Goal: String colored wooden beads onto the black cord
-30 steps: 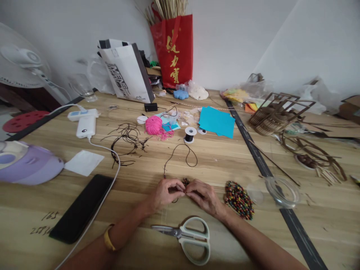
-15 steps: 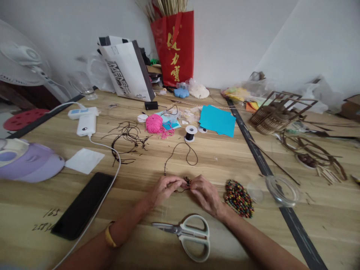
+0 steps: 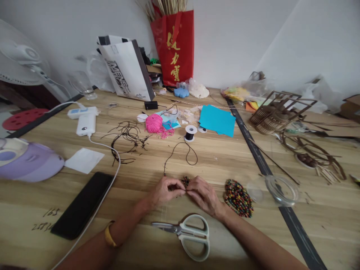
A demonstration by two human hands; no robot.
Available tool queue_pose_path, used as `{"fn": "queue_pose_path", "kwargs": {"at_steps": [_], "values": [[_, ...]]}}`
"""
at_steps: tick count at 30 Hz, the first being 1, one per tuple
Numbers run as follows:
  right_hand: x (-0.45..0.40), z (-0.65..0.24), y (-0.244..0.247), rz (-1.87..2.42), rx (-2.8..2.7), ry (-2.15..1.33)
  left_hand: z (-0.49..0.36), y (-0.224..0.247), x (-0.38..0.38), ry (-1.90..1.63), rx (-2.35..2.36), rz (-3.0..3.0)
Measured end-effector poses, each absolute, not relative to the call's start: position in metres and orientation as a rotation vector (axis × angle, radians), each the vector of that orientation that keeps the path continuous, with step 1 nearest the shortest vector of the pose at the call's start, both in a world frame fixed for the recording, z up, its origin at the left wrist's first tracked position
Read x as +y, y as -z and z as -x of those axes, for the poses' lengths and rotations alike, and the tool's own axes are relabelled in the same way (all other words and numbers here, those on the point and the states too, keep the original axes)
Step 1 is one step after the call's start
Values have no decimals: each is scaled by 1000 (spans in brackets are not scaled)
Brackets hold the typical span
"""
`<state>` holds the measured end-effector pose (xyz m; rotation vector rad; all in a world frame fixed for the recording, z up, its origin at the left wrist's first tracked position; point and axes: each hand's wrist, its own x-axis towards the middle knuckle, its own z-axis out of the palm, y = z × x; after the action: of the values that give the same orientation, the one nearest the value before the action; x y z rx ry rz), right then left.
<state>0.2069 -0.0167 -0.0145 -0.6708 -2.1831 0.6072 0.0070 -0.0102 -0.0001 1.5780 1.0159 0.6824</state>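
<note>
Fingertips of my left hand [image 3: 167, 190] and my right hand [image 3: 204, 195] meet in a pinch over the table, closed on a thin black cord whose ends are mostly hidden by the fingers. A small cluster of dark, multicoloured beads [image 3: 185, 180] shows just beyond the fingertips. Black cord [image 3: 171, 153] runs in a loop from the white spool [image 3: 190, 134] down toward my left hand. Right of my right hand lies a heap of colourful bead strings [image 3: 238, 198]. Scissors [image 3: 188, 231] with pale handles rest on the table below both hands.
A black phone [image 3: 83, 206] and white cable lie to the left, near a purple device [image 3: 30, 161]. Cord scraps [image 3: 129, 138], pink yarn [image 3: 154, 123] and blue paper [image 3: 217, 120] are farther back. A clear ring-shaped coil [image 3: 282, 190] and woven basket [image 3: 271, 116] stand right.
My fingertips have come together on the cord, where they were slightly apart with a stretch of cord showing below them. The scissors, spool and bead strings have stayed put.
</note>
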Motion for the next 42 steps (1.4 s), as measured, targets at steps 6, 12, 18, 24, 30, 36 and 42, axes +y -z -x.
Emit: {"fn": "queue_pose_path", "kwargs": {"at_steps": [6, 12, 18, 24, 30, 36, 42], "values": [[-12, -210, 13, 865, -2115, -585, -4, 0, -8, -813, 1086, -1450], [-11, -208, 20, 867, -2255, -482, -1, -5, -4, -898, 1151, -1334], [-11, -206, 23, 852, -2407, -339, 1, -6, 1, -986, 1182, -1238], [-11, -205, 22, 848, -2425, -311, 4, -6, 3, -988, 1213, -1118], [-12, -206, 19, 813, -2414, -363, 4, -5, 2, -969, 1207, -1212], [-11, -209, 19, 809, -2224, -493, -6, 3, -9, -822, 1141, -1647], [-10, -210, 18, 846, -2129, -569, -17, 10, -24, -799, 1034, -2082]]}}
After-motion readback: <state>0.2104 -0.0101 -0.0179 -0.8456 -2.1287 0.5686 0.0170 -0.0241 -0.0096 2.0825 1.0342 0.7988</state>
